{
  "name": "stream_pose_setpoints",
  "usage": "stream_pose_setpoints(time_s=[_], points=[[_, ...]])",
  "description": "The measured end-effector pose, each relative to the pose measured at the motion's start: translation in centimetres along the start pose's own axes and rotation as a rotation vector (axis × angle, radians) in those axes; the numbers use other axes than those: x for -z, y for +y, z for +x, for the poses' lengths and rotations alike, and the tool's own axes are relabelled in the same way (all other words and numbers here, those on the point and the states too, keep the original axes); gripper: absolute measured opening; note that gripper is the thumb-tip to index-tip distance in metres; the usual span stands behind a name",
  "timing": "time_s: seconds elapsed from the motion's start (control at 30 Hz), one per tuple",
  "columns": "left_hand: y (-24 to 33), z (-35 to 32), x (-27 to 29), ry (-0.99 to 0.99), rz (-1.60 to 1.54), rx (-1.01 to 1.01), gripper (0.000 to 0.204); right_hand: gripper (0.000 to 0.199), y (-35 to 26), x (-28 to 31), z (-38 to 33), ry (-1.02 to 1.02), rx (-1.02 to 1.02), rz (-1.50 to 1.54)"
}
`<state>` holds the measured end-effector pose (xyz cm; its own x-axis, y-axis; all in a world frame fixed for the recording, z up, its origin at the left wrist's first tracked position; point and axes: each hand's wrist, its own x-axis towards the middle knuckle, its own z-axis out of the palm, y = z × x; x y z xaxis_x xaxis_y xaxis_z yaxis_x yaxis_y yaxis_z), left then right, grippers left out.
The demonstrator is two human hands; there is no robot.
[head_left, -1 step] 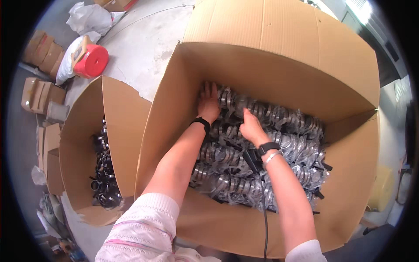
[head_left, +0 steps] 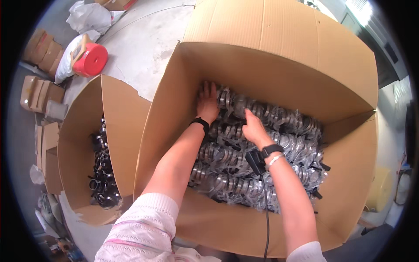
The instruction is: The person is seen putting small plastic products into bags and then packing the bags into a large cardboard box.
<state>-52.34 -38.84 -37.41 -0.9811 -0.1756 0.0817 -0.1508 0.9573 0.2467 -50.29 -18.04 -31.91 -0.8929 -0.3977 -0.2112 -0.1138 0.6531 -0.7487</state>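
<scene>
Both my arms reach into a large cardboard box (head_left: 152,131) that holds several rows of metal ring-shaped parts (head_left: 231,185) in clear plastic wrap. At the far left corner, my left hand (head_left: 207,104) lies with stretched fingers against the end of the farthest row (head_left: 273,114). My right hand (head_left: 255,129) is over the rows right of it, one finger pointing forward at the farthest row. Its other fingers curl underneath, and what they hold, if anything, is hidden. A black wristband (head_left: 201,123) circles my left wrist; another (head_left: 271,150) is on my right.
A black device (head_left: 254,162) with a cable (head_left: 266,218) hangs by my right wrist. Left stands a smaller cardboard box (head_left: 124,135) with black ring-like parts (head_left: 104,174). Beyond are a red stool (head_left: 92,60), white sacks (head_left: 89,17) and stacked cartons (head_left: 43,94).
</scene>
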Motion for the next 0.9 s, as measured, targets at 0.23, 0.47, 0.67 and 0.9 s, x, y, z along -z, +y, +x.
stream_pose_setpoints(time_s=[0.23, 0.47, 0.67, 0.9], points=[[1.7, -2.4, 1.1, 0.079, 0.054, -0.119, 0.076, 0.046, 2.8, 5.7, -5.8, 0.014, -0.061, 0.145], [4.0, -5.2, 0.1, -0.033, 0.477, -0.642, 0.041, 0.04, 2.9, 7.6, -10.1, -0.074, -0.157, 0.277], [1.9, -2.0, 0.2, -0.084, 0.596, -0.622, 0.041, 0.037, 3.8, 7.6, -12.4, -0.04, -0.122, 0.264], [4.2, -1.7, 0.3, -0.075, 0.303, -0.606, 0.048, 0.037, -0.5, 11.2, -14.5, -0.031, -0.132, 0.252]])
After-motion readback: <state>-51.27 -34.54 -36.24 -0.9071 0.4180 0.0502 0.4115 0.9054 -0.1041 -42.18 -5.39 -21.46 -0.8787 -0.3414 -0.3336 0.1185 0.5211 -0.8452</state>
